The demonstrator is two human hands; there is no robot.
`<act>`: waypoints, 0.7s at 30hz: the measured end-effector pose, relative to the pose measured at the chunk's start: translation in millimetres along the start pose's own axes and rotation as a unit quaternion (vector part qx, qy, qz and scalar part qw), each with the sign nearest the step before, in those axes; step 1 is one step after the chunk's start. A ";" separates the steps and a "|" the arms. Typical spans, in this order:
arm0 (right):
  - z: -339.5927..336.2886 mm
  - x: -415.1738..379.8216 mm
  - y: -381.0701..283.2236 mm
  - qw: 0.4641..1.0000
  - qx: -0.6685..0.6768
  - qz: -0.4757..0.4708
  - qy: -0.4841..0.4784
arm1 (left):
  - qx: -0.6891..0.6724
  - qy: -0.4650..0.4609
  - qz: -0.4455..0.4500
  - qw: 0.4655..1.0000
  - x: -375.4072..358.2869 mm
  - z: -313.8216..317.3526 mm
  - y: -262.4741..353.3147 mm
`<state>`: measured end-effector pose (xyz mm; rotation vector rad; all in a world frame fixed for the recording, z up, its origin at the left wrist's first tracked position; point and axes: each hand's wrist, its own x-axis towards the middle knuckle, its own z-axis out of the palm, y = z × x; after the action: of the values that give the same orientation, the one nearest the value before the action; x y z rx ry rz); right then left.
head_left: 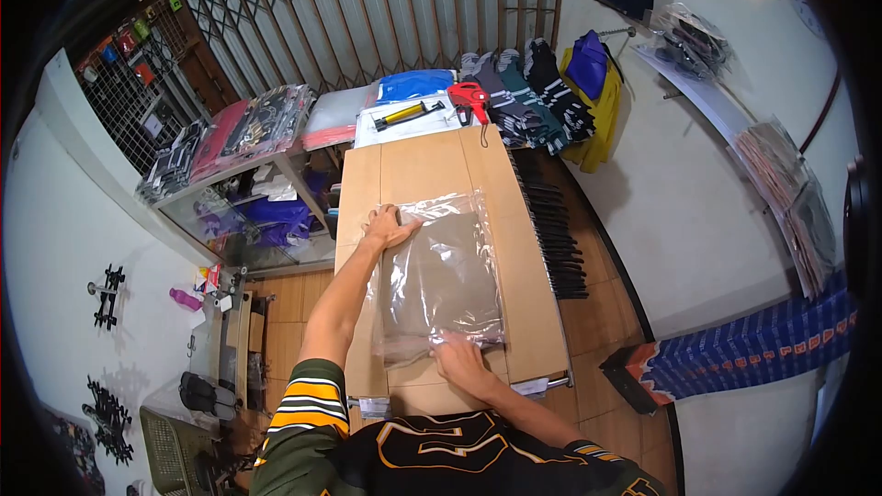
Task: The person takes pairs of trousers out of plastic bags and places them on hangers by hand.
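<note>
Pale wooden desk [533, 285], long and narrow. At its centre, flat, a clear plastic bag [446, 276]. Toward 12 o'clock, at the far end, a yellow pump [409, 114] on white sheets [404, 124] and a red tool [470, 99].

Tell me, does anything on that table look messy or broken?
Nothing looks broken or spilled. The clear plastic bag lies flat on the wooden table, a bit wrinkled, with the left hand pressing its far corner and the right hand at its near edge.
</note>
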<state>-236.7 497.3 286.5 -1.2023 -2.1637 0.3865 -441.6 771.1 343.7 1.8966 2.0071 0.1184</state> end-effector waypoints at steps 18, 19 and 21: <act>-39.4 -32.6 -38.1 0.999 0.021 -0.016 -0.035 | -0.274 0.256 -0.114 0.920 50.0 36.9 -60.8; -38.9 -34.0 -38.3 0.999 0.020 -0.014 -0.035 | -0.272 0.238 -0.136 0.923 53.1 34.2 -60.4; -39.5 -36.8 -40.0 0.999 -0.003 -0.026 -0.047 | -0.267 0.200 -0.180 0.925 61.8 33.2 -62.7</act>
<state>-223.1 443.0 323.6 -1.1501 -2.2724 0.4227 -491.4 819.6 280.3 1.2094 2.2355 0.9155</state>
